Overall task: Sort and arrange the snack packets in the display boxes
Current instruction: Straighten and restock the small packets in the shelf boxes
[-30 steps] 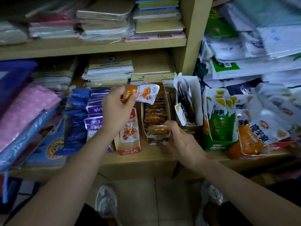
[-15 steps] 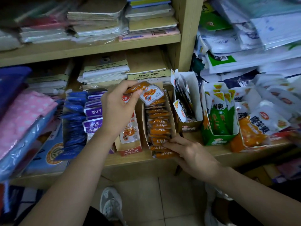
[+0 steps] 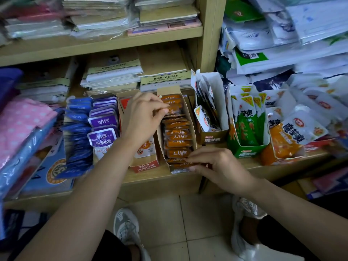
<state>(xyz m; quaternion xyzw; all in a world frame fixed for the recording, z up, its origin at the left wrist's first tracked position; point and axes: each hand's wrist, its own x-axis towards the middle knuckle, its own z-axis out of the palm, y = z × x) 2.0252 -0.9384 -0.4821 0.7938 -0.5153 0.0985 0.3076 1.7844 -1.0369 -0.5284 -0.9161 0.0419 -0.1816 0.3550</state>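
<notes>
Head view: two hands (image 3: 145, 117) (image 3: 218, 164) each pinch orange packets (image 3: 178, 132) in one display box (image 3: 191, 125).

- Shelf (image 3: 162, 182): carries 4 open display boxes in 1 row.
- Left to right: red box (image 3: 145, 165), tan box (image 3: 190, 117), brown box (image 3: 212, 138), green box (image 3: 246, 153).
- Rear: notebooks (image 3: 113, 74), stacked flat.

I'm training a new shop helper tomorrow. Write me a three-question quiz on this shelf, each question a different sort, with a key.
1. True or false: the left hand and right hand both pinch orange packets in the middle display box.
2. Which packets stand between the blue packets and the red-fronted box? A green packets, B purple packets, C white packets.
3. Fill in: the right hand is at the row's ___ end.
Key: 1 true; 2 B; 3 front.
</notes>
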